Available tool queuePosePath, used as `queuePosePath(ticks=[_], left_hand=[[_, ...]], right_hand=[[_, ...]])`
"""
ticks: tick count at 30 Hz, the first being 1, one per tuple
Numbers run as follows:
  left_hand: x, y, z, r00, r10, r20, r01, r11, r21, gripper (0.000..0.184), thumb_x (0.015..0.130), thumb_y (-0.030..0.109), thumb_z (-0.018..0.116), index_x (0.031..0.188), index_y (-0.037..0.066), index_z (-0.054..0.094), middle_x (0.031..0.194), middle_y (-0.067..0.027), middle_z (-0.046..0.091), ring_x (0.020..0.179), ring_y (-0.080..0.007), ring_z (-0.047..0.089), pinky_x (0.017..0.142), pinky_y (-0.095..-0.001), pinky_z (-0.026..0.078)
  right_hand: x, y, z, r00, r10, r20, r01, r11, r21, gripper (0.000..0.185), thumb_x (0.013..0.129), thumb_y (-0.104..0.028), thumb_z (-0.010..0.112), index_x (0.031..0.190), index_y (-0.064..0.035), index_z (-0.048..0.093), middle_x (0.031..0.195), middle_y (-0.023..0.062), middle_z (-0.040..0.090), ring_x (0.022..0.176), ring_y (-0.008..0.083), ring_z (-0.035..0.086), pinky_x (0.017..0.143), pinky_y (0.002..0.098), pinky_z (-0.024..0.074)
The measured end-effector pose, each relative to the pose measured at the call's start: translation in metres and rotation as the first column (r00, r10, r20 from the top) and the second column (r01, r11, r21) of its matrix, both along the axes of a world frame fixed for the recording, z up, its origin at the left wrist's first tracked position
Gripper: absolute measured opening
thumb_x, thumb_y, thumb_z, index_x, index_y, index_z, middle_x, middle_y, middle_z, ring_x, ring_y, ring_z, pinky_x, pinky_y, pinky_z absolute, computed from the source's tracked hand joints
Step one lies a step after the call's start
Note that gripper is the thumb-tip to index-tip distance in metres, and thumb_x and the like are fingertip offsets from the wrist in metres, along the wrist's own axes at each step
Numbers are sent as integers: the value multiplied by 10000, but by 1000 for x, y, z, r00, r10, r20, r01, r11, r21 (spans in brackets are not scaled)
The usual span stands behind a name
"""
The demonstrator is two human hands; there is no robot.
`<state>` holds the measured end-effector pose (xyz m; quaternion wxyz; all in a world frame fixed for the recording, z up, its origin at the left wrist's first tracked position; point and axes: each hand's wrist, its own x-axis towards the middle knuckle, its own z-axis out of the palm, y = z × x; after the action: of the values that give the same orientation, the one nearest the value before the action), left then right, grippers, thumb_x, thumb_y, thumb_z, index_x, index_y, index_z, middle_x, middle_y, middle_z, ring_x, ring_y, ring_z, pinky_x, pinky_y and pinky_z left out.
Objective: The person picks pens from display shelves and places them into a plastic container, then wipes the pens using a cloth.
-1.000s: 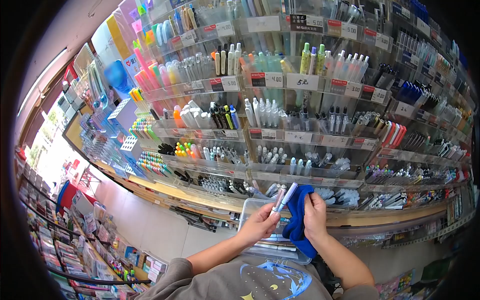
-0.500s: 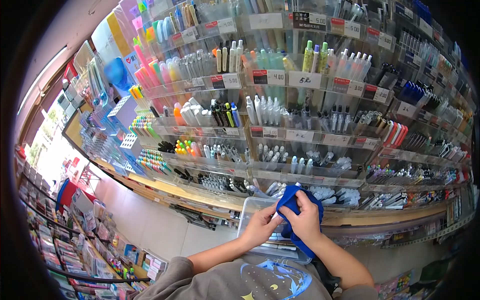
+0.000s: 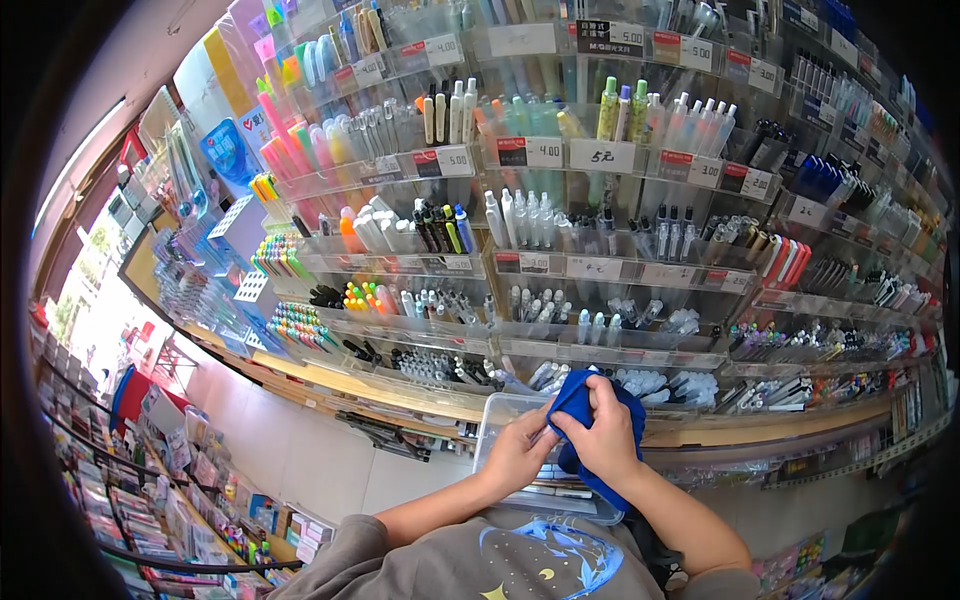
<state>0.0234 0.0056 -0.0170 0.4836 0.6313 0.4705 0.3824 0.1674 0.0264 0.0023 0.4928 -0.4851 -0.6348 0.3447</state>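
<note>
Multiple clear plastic pen shelves (image 3: 400, 268) are standing ahead; clear rectangular plastic box (image 3: 489, 425) is sitting below. Right hand (image 3: 608, 445) is pinching royal-blue cloth (image 3: 571, 393) over box; left hand (image 3: 518, 452) is curling against cloth, grip hidden, can't tell.

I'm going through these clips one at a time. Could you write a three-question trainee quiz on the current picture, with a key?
1. Multiple choice. What colour is the cloth in the person's right hand?
a) red
b) blue
c) white

2. True or false. Slim, pen-like items lie in the clear plastic box.

3. Fill in the gap. The handwritten card just right of the 4.00 label reads ___.

Key:
1. b
2. True
3. 5元
</note>
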Motion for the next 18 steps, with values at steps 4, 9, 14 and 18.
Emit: queuePosePath(ticks=[4, 9, 14, 18], left_hand=[[3, -6, 1, 997, 12, -80, -9, 999, 38, 375, 853, 73, 524, 1212, -11, 458, 1066, -145, 576, 973, -169, 526, 864, -269, 386], [5, -3, 5, 990, -60, 124, 67, 996, -52, 377, 858, 74, 520, 1219, -12, 453, 1159, -122, 538, 1028, -138, 490, 892, -263, 370], [4, -4, 0, 977, -19, 212, 61, 979, -193, 373, 866, 76, 514, 1223, -10, 453, 1156, -88, 540, 1008, -101, 470, 884, -252, 372], [0, -3, 5, 980, -29, 199, 77, 968, -239, 372, 870, 71, 508, 1225, -20, 447, 1185, -88, 518, 1039, -100, 453, 898, -245, 361]], right_hand=[[5, 3, 1, 996, -76, -40, 77, 997, 29, 107, 797, -57, 585, 840, 17, 519, 612, 105, 555, 529, 117, 513, 497, 262, 407], [7, 5, -10, 856, -169, -488, 127, 985, -119, 102, 897, -87, 451, 897, -7, 514, 791, -1, 549, 693, 54, 473, 613, 211, 406], [1, 5, -2, 852, -113, -511, 65, 992, -111, 133, 855, -60, 524, 972, 2, 511, 779, -14, 540, 674, 50, 466, 598, 208, 405], [3, -4, 15, 993, 30, 117, -21, 997, -79, 238, 768, -21, 605, 965, 43, 490, 636, 31, 529, 579, 52, 450, 522, 220, 393]])
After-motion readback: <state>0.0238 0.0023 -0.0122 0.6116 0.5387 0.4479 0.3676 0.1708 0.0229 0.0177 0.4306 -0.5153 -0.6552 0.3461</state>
